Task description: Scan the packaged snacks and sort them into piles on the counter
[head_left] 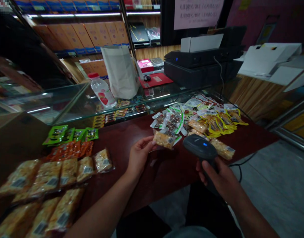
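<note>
Between the thumb and fingers of my left hand (139,153) is the end of a clear-wrapped pastry bar (164,139) with a small barcode label, held over the dark red tabletop (152,180). My right hand (220,175) grips the handle of a dark grey barcode scanner (200,147), a blue light glowing on its top. The scanner's head points left, toward the wrapped bar, and is apart from it. Just behind the scanner lie more wrapped bars (222,148), one partly covered by it. Small clear packets with green edging (173,119) rest behind the held bar.
Wrapped bars (46,177), orange packets (70,149) and green packets (70,135) lie at left. Yellow-edged packets (218,122) are at right. Behind stand a bottle (102,91), a white paper bag (121,72) and a black machine (201,66). A person in dark clothing (25,49) is at upper left.
</note>
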A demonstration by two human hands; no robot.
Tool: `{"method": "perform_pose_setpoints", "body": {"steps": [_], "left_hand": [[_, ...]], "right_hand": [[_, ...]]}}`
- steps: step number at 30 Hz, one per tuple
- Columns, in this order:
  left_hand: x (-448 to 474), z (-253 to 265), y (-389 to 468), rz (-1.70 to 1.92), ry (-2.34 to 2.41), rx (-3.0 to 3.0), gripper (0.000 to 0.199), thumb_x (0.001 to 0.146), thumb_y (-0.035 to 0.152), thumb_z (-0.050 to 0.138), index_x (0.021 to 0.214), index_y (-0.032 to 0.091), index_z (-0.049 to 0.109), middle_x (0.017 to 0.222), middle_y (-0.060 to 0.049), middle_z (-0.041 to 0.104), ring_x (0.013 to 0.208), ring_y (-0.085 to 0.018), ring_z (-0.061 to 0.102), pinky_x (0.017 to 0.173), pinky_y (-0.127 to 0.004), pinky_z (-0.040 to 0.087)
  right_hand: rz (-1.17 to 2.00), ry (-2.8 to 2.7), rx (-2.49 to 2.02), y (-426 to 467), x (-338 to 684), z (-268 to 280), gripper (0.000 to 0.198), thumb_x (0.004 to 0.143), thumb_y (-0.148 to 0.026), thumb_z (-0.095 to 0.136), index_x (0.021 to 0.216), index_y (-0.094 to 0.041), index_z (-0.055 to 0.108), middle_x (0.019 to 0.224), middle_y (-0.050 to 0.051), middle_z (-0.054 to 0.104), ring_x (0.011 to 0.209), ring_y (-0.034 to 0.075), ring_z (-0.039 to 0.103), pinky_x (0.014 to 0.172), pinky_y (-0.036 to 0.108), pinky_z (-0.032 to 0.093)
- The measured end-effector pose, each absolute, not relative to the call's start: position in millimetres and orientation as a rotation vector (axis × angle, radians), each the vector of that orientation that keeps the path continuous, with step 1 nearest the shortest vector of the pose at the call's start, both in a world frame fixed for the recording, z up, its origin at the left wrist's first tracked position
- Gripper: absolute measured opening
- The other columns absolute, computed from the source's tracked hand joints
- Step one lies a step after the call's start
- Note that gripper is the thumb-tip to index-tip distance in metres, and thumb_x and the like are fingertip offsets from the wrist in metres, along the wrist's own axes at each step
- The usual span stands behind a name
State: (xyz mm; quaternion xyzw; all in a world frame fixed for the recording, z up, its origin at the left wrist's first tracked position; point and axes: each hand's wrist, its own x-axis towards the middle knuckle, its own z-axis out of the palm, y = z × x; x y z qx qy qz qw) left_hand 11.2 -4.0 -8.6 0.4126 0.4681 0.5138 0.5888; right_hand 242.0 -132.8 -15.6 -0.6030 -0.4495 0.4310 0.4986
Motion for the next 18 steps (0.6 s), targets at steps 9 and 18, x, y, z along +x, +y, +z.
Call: {"method": "perform_pose_setpoints", "body": {"steps": [9, 18], "left_hand": [[13, -12, -5, 1.240, 1.114, 1.001, 0.043, 0.060, 0.038, 0.092, 0.095, 0.016, 0.080, 0.090, -0.007, 0.080, 0.075, -0.016, 0.072, 0.079, -0.030, 0.058], [12, -16, -4, 1.251, 1.128, 1.085, 0.040, 0.065, 0.038, 0.088, 0.098, 0.017, 0.081, 0.093, -0.007, 0.080, 0.075, -0.016, 0.072, 0.075, -0.027, 0.057]], "right_hand": [[1.000, -1.302, -1.512, -141, 231, -13, 0.036, 0.094, -0.059, 0.058, 0.092, -0.022, 0.059, 0.058, -0.004, 0.060, 0.051, 0.016, 0.057, 0.053, 0.028, 0.044], [0.887, -1.355, -1.544, -144, 230, -8, 0.032, 0.094, -0.054, 0.056, 0.083, -0.024, 0.057, 0.058, -0.003, 0.060, 0.052, 0.017, 0.057, 0.054, 0.029, 0.043]]}}
